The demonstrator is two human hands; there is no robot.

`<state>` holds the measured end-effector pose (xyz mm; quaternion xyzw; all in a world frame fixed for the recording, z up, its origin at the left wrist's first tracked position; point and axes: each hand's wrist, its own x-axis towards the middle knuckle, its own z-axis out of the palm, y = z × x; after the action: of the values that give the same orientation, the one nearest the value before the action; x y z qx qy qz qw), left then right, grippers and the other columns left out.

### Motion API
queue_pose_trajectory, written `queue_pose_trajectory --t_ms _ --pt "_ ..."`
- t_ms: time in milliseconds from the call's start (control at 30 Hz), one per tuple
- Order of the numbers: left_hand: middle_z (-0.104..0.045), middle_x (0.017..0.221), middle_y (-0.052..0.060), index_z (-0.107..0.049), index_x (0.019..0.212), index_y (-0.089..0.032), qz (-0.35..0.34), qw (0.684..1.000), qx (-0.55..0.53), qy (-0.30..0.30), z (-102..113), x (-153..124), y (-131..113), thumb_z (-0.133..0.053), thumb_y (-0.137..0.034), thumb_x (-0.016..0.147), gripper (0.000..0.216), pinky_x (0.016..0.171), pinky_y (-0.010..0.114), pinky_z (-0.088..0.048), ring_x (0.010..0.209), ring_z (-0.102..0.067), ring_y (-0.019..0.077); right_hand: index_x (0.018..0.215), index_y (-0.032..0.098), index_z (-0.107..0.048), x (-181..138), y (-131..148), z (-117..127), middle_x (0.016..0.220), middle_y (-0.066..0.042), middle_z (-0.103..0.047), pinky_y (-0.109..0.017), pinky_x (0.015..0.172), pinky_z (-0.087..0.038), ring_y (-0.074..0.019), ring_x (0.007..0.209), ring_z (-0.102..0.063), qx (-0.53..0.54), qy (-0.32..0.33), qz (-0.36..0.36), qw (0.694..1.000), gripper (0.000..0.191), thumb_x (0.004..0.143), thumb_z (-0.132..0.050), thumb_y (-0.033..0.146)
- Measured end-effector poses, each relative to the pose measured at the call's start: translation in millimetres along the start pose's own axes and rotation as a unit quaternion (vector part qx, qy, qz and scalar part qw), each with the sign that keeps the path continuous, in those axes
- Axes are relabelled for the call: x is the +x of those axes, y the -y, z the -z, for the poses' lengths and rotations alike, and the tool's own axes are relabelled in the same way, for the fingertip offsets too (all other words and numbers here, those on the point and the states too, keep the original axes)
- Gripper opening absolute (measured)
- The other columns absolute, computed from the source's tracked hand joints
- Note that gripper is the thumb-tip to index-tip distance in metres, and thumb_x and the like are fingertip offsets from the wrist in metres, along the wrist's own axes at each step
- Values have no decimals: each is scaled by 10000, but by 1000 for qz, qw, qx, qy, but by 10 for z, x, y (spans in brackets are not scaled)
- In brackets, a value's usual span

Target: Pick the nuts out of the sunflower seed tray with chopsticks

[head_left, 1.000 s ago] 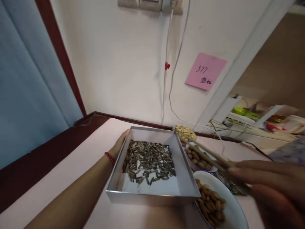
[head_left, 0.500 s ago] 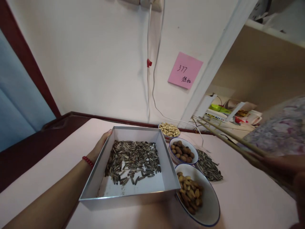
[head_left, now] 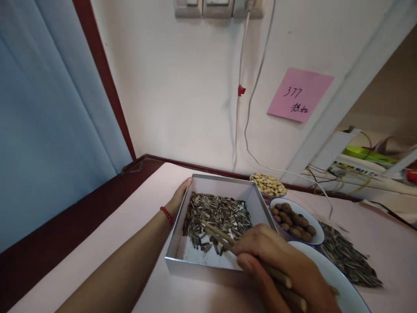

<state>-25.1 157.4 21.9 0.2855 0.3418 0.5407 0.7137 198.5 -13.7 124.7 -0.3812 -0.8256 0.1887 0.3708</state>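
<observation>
My left hand grips the left wall of a shallow square box, thumb over the rim and the other fingers hidden. Striped sunflower seeds cover much of the box floor. Over the box's front right corner, my right hand is closed around a pair of chopsticks. Their tips reach down among the seeds; whether a seed is between them I cannot tell. Below my right hand lies a white bowl with a blue rim, partly covered by the hand.
Right of the box stand a bowl of brown nuts and a bowl of peanuts. A pile of sunflower seeds lies on the table at right. A cable hangs down the wall beside a pink note.
My right hand has come in from the far right with the chopsticks, whose tips are now in the box. The view has turned left; my left hand still holds the box.
</observation>
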Motion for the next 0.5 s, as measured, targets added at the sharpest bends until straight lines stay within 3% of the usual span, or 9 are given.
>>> queue_pose_trajectory --t_ms 133,267,500 --pt "-785 904 95 -716 1108 -122 11 1000 -2 16 38 -1 7 -596 -459 959 388 831 362 -588 846 -755 216 941 246 -623 15 -151 -158 905 6 -646 -224 688 -491 -117 812 -656 11 32 -32 999 215 1068 -450 245" --pt "-794 901 78 -729 1126 -133 3 1000 -4 29 46 -16 6 -623 -438 929 379 835 340 -584 873 -762 248 943 241 -606 24 -198 -268 892 11 -624 -224 696 -469 -116 827 -634 14 31 -19 999 221 1071 -427 234" --pt "-799 907 85 -745 1112 -142 8 999 -7 35 78 -27 26 -618 -473 933 397 846 313 -573 910 -763 264 921 240 -591 3 -171 -251 883 20 -608 -216 712 -455 -107 816 -621 32 21 -24 999 222 1073 -430 230"
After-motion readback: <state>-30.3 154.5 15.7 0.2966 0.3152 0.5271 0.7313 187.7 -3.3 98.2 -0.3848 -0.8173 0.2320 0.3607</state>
